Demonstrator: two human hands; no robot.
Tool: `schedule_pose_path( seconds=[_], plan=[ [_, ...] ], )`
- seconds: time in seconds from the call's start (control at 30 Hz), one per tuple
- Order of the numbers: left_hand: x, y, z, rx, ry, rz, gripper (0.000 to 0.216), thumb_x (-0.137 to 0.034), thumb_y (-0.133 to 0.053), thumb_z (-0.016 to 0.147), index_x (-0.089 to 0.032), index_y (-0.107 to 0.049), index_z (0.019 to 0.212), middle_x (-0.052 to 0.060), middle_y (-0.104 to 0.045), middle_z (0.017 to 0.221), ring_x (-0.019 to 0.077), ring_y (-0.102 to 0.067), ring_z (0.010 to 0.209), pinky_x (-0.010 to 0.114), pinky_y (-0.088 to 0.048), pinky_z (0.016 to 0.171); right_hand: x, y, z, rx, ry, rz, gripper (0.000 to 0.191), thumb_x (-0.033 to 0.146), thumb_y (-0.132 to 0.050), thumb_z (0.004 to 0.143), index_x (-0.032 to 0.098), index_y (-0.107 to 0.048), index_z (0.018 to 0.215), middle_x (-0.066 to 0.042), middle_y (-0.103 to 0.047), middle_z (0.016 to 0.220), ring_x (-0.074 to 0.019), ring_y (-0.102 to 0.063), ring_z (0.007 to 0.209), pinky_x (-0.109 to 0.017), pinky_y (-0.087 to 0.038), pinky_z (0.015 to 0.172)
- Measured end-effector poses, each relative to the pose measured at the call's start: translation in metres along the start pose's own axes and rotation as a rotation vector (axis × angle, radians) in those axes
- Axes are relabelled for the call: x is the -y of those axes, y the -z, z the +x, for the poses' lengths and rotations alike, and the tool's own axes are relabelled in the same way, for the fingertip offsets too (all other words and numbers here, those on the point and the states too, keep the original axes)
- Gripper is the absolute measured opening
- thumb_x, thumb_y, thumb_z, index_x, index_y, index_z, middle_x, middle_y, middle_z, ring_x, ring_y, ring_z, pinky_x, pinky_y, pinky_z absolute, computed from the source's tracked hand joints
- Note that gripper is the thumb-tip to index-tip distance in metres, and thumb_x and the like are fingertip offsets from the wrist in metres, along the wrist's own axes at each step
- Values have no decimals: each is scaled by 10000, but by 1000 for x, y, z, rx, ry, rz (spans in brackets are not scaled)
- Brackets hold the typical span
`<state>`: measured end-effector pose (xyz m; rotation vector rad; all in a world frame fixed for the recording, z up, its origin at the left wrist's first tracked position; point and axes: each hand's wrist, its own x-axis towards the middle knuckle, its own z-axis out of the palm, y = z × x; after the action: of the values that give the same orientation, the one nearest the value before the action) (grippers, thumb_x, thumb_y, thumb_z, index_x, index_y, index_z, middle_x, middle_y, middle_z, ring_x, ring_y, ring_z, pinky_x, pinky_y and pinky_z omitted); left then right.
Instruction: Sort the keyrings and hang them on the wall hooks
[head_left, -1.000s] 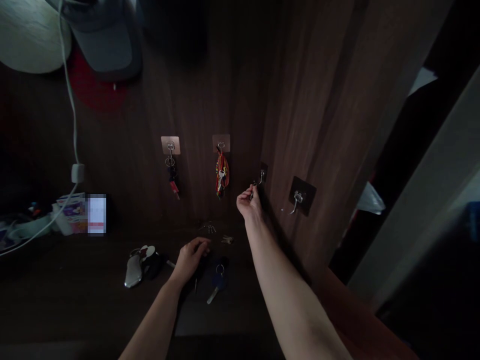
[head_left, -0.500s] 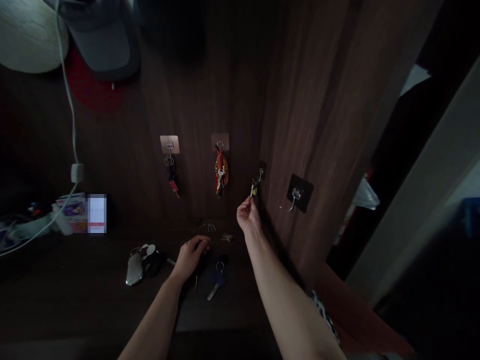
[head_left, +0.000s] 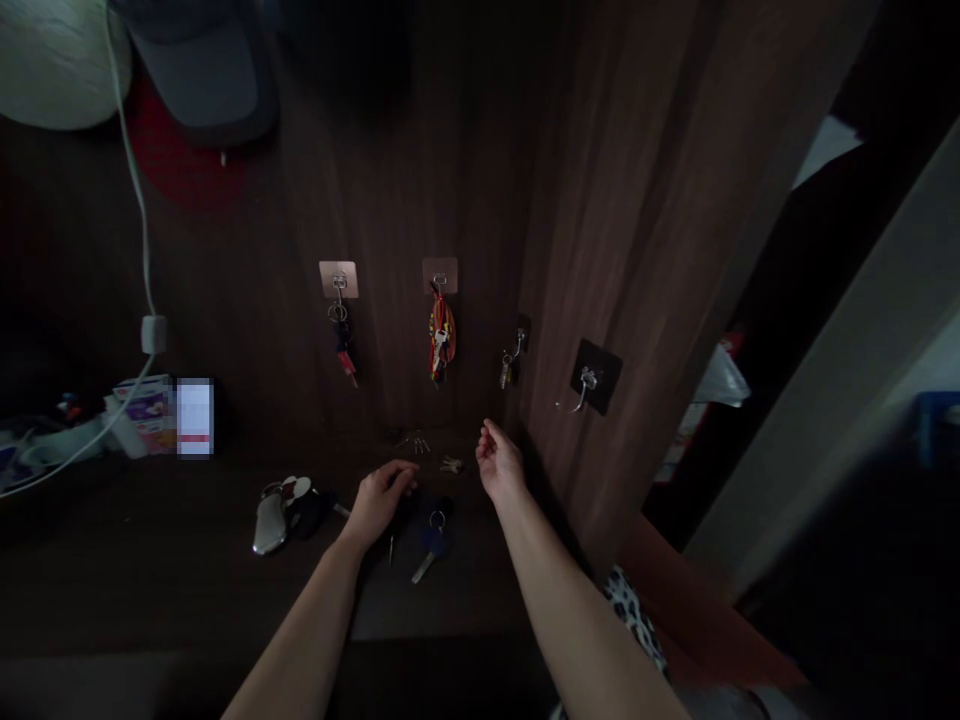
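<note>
My right hand (head_left: 498, 460) is just under a small bunch of keys (head_left: 506, 370), apart from it. Its fingers are loosely curled, with nothing between them. The bunch hangs from a hook (head_left: 520, 340) in the corner. My left hand (head_left: 381, 500) rests on the dark wooden shelf (head_left: 187, 600), fingers loosely bent and no object visible in them. To its right lie small loose keys (head_left: 421, 443), another small bunch (head_left: 451, 465) and a blue-headed key (head_left: 430, 552) on a ring. Left of it sits a key set with a silver fob (head_left: 271, 522).
A red-tagged key set (head_left: 346, 360) and keys on a colourful cord (head_left: 441, 340) hang on the back panel. A bare hook (head_left: 583, 388) juts from the right side panel. Boxes (head_left: 150, 415), a white cable (head_left: 135, 190) and a cap (head_left: 206, 80) are at left.
My right hand has let go of the keys on the corner hook and moved down, away from them. My left hand has stayed on the shelf. The view has shifted slightly.
</note>
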<state>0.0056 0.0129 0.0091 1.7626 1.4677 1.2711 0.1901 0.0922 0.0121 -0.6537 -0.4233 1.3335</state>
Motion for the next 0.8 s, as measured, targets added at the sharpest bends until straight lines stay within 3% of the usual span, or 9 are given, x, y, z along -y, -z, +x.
schedule_pose_path(
  seconds=[0.2, 0.37, 0.5, 0.63, 0.8],
  plan=[
    [-1, 0, -1, -8, 10, 4, 316, -423, -466, 778, -185, -642, 888, -2, -650, 690, 133, -594, 624, 238, -449, 625, -3, 10, -7, -29, 71, -144, 158, 248, -665, 598, 173, -642, 735, 25, -610, 579, -60, -534, 477, -159, -404, 426],
    [-6, 0, -3, -16, 14, 4, 315, -422, -468, 770, -182, -639, 882, 0, -645, 677, 132, -585, 611, 233, -443, 612, -2, 16, -1, -76, 212, -491, 156, 263, -574, 637, 171, -642, 743, -1, -633, 622, -92, -554, 512, -187, -400, 454],
    [-6, -1, -3, -31, 6, 5, 313, -420, -471, 768, -178, -637, 876, 2, -641, 667, 133, -584, 613, 234, -445, 614, -3, 18, 1, 52, 350, -844, 165, 227, -514, 653, 173, -649, 730, -35, -667, 702, -154, -610, 667, -246, -450, 586],
    [-2, -1, -2, -31, 6, 10, 311, -415, -467, 774, -178, -634, 885, 4, -644, 676, 134, -592, 623, 234, -450, 622, -5, 18, -3, 140, 381, -960, 110, 177, -555, 608, 207, -658, 635, -12, -670, 706, -175, -606, 741, -287, -430, 724],
    [-3, 0, -2, -25, 13, 16, 317, -417, -456, 782, -180, -633, 897, 4, -646, 690, 131, -592, 621, 232, -447, 621, -7, 21, -10, 124, 432, -1298, 127, 170, -597, 623, 267, -677, 643, -7, -666, 749, -201, -570, 836, -334, -371, 782]
  ],
)
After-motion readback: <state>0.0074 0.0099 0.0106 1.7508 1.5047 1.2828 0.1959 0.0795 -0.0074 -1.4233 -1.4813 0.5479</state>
